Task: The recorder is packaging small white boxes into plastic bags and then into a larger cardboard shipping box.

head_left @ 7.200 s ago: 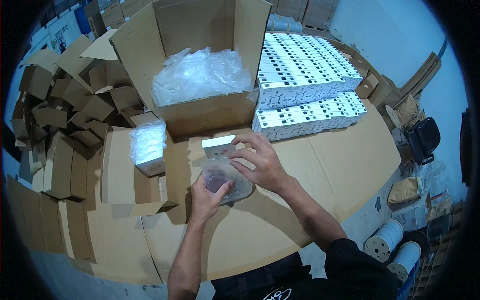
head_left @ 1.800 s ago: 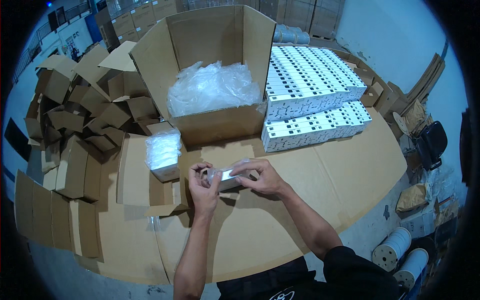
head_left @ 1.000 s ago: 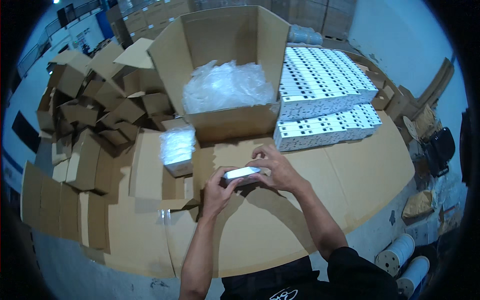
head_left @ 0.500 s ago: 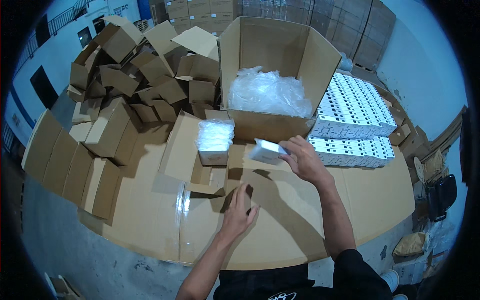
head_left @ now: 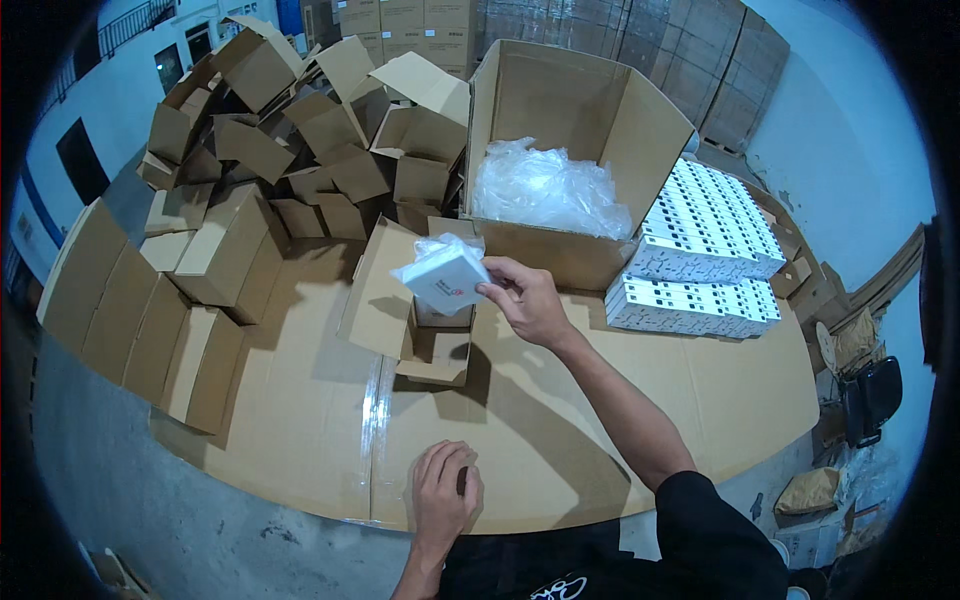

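Observation:
My right hand [head_left: 527,303] pinches a small flat white box [head_left: 446,279] by its right edge. The box is tilted and held above an open brown carton [head_left: 437,372]. Clear plastic wrap [head_left: 440,243] shows just behind the white box, and a pale item inside the carton is mostly hidden beneath it. Near the front edge of the cardboard-covered table, my left hand [head_left: 445,492] rests with its fingers curled together. A dark spot shows between its thumb and fingers; whether it is an object or shadow is unclear.
Behind the carton stands a big open box [head_left: 560,250] with clear plastic bags [head_left: 550,190] in it. Stacked white boxes [head_left: 690,305] sit to the right. Brown cartons [head_left: 225,250] line the left side, with a heap of open cartons [head_left: 330,120] behind them.
My right hand has carried the white box leftward, from beside the big box to above the open carton. My left hand has drawn back toward the near table edge, its fingers now curled.

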{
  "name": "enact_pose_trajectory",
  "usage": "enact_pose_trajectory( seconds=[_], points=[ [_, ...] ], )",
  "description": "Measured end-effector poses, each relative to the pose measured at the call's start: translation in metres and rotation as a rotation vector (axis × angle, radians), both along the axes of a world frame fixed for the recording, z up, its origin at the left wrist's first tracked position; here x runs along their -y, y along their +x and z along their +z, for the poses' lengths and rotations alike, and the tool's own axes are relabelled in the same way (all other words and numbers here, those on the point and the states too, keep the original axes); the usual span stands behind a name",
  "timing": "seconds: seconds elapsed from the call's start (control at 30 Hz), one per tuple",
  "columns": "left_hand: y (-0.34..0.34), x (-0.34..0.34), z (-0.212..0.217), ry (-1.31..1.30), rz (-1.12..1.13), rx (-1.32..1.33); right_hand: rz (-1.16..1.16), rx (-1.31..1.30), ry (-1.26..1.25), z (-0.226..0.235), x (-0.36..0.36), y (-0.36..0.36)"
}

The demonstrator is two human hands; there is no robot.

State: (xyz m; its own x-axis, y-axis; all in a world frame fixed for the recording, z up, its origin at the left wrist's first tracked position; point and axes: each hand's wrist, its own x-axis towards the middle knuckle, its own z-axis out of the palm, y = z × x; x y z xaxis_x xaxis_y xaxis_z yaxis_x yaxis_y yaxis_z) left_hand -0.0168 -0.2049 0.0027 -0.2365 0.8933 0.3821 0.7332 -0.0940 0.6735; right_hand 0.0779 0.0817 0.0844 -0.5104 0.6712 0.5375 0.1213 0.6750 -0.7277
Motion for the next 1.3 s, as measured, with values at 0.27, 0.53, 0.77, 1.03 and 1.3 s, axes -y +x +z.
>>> enact_pose_trajectory(
  seconds=[0.27,0.53,0.77,1.03,1.3],
  points=[
    [0.002,-0.008,0.003,0.009,0.018,-0.001,0.177,0.351,0.116,0.02,-0.017,-0.002],
    [0.002,-0.008,0.0,0.005,0.02,-0.001,0.141,0.597,0.321,0.016,-0.01,-0.023],
    [0.002,-0.008,0.005,-0.01,0.024,-0.005,-0.013,0.535,0.475,-0.012,0.005,-0.033],
    [0.004,-0.017,0.008,-0.032,-0.007,-0.045,-0.103,0.503,0.543,-0.024,0.011,-0.036],
    [0.016,-0.05,0.009,-0.033,-0.197,-0.133,-0.087,0.338,0.433,-0.027,0.022,-0.007]
  ],
)
